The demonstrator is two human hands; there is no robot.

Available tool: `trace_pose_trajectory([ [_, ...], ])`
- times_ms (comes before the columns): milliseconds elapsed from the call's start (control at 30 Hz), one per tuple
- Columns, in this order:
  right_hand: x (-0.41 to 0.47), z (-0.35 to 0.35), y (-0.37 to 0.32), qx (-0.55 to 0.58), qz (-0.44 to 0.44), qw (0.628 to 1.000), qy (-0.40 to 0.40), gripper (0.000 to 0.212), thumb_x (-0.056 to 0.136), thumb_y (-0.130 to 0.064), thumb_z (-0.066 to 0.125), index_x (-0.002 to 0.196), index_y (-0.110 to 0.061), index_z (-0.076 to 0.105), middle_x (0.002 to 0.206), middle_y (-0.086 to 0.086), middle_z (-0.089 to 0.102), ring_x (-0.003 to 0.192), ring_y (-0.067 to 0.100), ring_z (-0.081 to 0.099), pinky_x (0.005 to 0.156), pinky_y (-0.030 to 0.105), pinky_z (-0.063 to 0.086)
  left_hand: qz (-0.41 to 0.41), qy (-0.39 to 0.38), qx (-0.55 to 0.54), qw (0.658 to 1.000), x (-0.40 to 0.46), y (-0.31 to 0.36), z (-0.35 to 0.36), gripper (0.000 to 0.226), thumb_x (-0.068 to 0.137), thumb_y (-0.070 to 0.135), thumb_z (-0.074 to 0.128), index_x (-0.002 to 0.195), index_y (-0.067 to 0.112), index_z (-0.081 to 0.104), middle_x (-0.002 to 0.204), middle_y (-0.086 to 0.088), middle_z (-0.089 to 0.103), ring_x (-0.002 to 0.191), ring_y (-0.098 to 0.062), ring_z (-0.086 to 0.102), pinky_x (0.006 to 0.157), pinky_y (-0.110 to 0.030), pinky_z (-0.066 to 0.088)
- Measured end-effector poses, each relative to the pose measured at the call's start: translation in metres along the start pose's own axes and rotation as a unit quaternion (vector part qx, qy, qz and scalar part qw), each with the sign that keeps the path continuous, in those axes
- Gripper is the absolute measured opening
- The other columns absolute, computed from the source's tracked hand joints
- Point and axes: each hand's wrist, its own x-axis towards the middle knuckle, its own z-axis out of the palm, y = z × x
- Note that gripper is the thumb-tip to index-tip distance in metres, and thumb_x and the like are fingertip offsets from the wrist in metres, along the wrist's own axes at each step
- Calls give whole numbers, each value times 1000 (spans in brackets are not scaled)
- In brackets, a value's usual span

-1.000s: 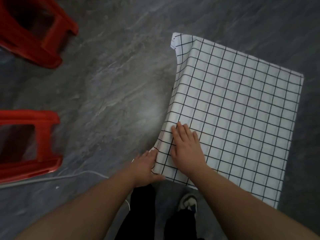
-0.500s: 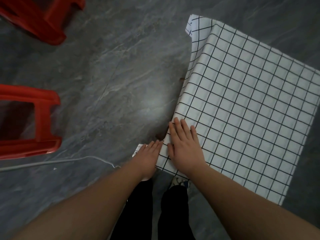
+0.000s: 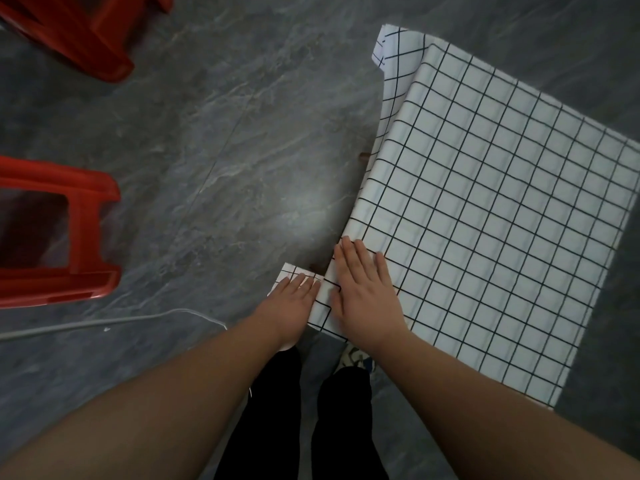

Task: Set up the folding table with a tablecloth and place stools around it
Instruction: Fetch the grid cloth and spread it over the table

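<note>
A white tablecloth (image 3: 491,216) with a black grid covers the folding table, which is hidden except for a dark bit of frame (image 3: 364,156) at its left edge. My right hand (image 3: 363,289) lies flat with straight fingers on the cloth's near left corner. My left hand (image 3: 289,303) presses flat on the overhanging flap of cloth beside it. Two red plastic stools lie on their sides on the floor, one at the left (image 3: 83,237), one at the top left (image 3: 79,32).
The floor (image 3: 214,161) is dark grey marbled tile. A thin white cable (image 3: 104,322) runs across it from the left edge towards my legs. My black trousers (image 3: 270,410) and one shoe (image 3: 355,356) show below the table's near edge.
The view shifted so the table sits further right. My left hand let go of the cloth's corner edge and now lies flat on the flap; my right hand stayed flat on the corner.
</note>
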Motion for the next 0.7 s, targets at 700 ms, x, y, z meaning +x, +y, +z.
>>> trace_pose_trajectory([
  [700, 9, -72, 47, 53, 116, 991, 38, 69, 98, -29, 41, 158, -15, 10, 166, 6, 8, 153, 24, 1, 122, 50, 12, -93, 174, -401, 895, 16, 26, -133, 74, 89, 6, 51, 156, 18, 19, 161, -6, 24, 147, -22, 24, 119, -32, 19],
])
